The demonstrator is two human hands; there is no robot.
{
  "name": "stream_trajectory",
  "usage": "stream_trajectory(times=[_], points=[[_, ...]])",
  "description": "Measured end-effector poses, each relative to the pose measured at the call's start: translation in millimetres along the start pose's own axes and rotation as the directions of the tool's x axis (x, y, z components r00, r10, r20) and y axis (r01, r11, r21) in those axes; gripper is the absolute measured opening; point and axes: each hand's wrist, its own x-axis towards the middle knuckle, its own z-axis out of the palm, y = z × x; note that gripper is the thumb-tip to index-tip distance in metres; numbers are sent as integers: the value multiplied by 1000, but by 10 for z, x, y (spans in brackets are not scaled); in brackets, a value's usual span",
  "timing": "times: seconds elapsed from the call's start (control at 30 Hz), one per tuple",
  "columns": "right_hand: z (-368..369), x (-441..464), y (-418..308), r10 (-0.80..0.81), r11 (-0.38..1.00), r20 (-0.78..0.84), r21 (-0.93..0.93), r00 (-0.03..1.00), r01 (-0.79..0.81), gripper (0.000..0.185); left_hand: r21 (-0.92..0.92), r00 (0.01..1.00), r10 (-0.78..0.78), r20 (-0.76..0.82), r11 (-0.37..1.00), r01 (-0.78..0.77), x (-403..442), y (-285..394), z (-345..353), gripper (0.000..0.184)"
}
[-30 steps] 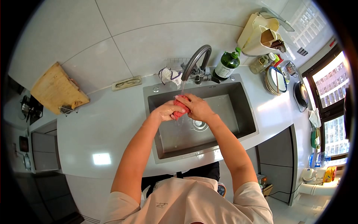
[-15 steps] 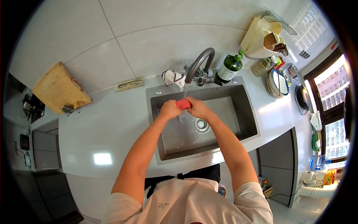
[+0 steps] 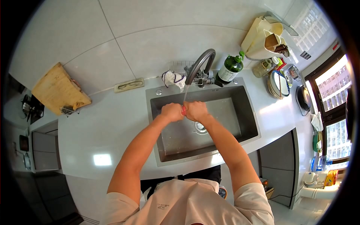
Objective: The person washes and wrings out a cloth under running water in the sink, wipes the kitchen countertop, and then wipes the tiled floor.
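Both fists are closed around a soft red cloth or sponge (image 3: 183, 110); which of the two I cannot tell. Only a narrow red strip of it shows between them. My left hand (image 3: 172, 112) grips its left end, and my right hand (image 3: 196, 111) the right end, with the knuckles almost meeting. A thin stream of water falls from the grey faucet (image 3: 202, 62) onto the hands and the red piece. Below them lies the grey sink (image 3: 176, 144), its drain (image 3: 200, 127) partly covered by my right wrist.
Behind the sink are a white cloth (image 3: 173, 78) with a dark edge, a wire rack and a green pump bottle (image 3: 230, 69). Stacked bowls (image 3: 279, 84) and jars stand on the right. A wooden cutting board (image 3: 60, 90) leans at the left.
My hands have drawn together and closed more tightly over the red piece, so less of it shows. My right hand has turned from a fingertip hold to a fist.
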Motion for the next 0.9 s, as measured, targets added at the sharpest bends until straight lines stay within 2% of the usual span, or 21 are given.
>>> stream_trajectory(times=[0.03, 0.07, 0.13, 0.23, 0.3, 0.33, 0.4, 0.43, 0.47, 0.5, 0.53, 0.6, 0.7, 0.73, 0.77, 0.83, 0.9], points=[[65, 41, -1, 70, 996, 55, 43, 996, -73, 32, 45, 999, 30, -34, 999, -28, -3, 2, -18, 14], [101, 106, 43, 87, 974, 226, 183, 970, -130, 33, 94, 996, 62, -65, 994, -56, -15, -1, -38, 16], [70, 230, 174, 44, 864, 546, 400, 836, -306, 35, 145, 981, 119, -155, 985, -97, -6, -22, 6, 18], [97, 266, 232, 78, 737, 603, 502, 794, -453, 44, 125, 931, 158, -329, 984, -123, 71, -103, 124, 19], [128, 199, 240, 72, 836, 286, 506, 955, -214, 55, 51, 895, 146, -421, 989, -137, 107, -118, 182, 17], [145, 161, 234, 44, 877, 113, 472, 993, -93, 60, -75, 933, 66, -355, 992, -99, 118, -134, 199, 15], [64, 6, 211, -8, 882, -161, 463, 987, 83, 70, -310, 979, -69, -189, 951, 7, 126, -180, 219, 14], [-15, -78, 185, -34, 882, -294, 440, 955, 167, 75, -528, 989, -138, 62, 836, 150, 127, -203, 149, 16], [-85, -138, 165, -115, 915, -366, 322, 923, 242, 77, -671, 938, -138, 318, 666, 326, 150, -246, 52, 18], [-142, -187, 158, -202, 931, -427, 195, 881, 308, 79, -725, 834, -70, 547, 459, 514, 171, -272, 10, 21], [-172, -226, 151, -293, 930, -473, 61, 831, 363, 81, -752, 794, 25, 607, 340, 565, 167, -263, 15, 26], [-159, -274, 95, -274, 941, -411, 74, 869, 331, 69, -736, 702, 235, 672, 104, 669, 135, -208, 0, 35], [-144, -204, 144, -232, 964, -328, 46, 916, 261, 49, -773, 738, 239, 630, 281, 569, 55, 16, 34, 40], [-146, -161, 169, -216, 971, -300, 29, 929, 236, 41, -771, 789, 154, 595, 387, 505, 86, 31, 28, 28], [-134, -153, 168, -171, 985, -204, 0, 964, 175, 36, -715, 869, 46, 493, 590, 375, 95, 35, 87, 21], [-287, -98, 60, -69, 994, -16, -84, 997, 68, 27, -414, 981, -61, 187, 900, 135, 130, 72, 139, 16], [-370, -34, -21, 29, 998, 95, -64, 995, -23, 27, -181, 992, -123, 38, 975, 128, 51, 156, 61, 23]])
